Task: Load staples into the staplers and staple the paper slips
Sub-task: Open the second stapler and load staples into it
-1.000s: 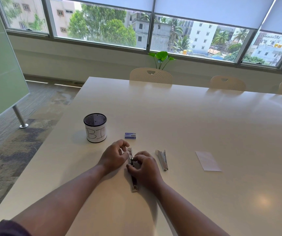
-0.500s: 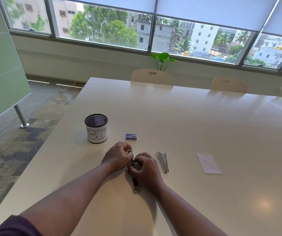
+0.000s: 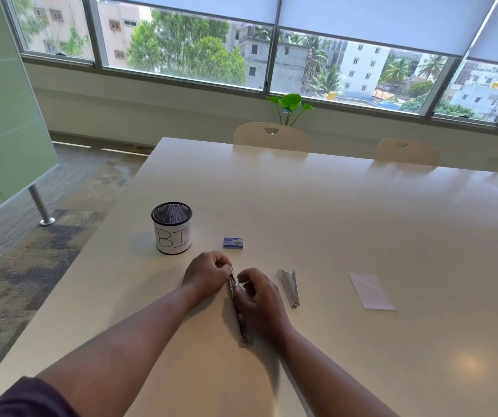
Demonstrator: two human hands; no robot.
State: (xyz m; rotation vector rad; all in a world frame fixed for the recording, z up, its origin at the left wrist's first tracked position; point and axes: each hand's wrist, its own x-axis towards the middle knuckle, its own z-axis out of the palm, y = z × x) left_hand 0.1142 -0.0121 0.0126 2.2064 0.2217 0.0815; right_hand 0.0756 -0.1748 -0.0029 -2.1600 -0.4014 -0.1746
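A slim metal stapler (image 3: pixel 242 329) lies lengthwise on the white table (image 3: pixel 347 221), its far end lifted between my two hands. My left hand (image 3: pixel 207 273) pinches that raised far end with closed fingers. My right hand (image 3: pixel 259 299) rests over the stapler's middle, fingertips curled in against the same end; what they pinch is too small to tell. A second metal stapler (image 3: pixel 289 286) lies untouched just right of my right hand. A small blue staple box (image 3: pixel 233 242) sits beyond my hands. A white paper slip (image 3: pixel 371 291) lies flat further right.
A black mesh cup (image 3: pixel 172 227) with a white label marked "BI" stands to the left of the staple box. Cream chairs (image 3: pixel 271 136) line the table's far side, with a green plant (image 3: pixel 290 106) by the window. The table's left edge drops to carpet.
My hands have drawn closer together over the stapler's far end, and the left fingers have closed tighter on it. The stapler's body has stayed in place.
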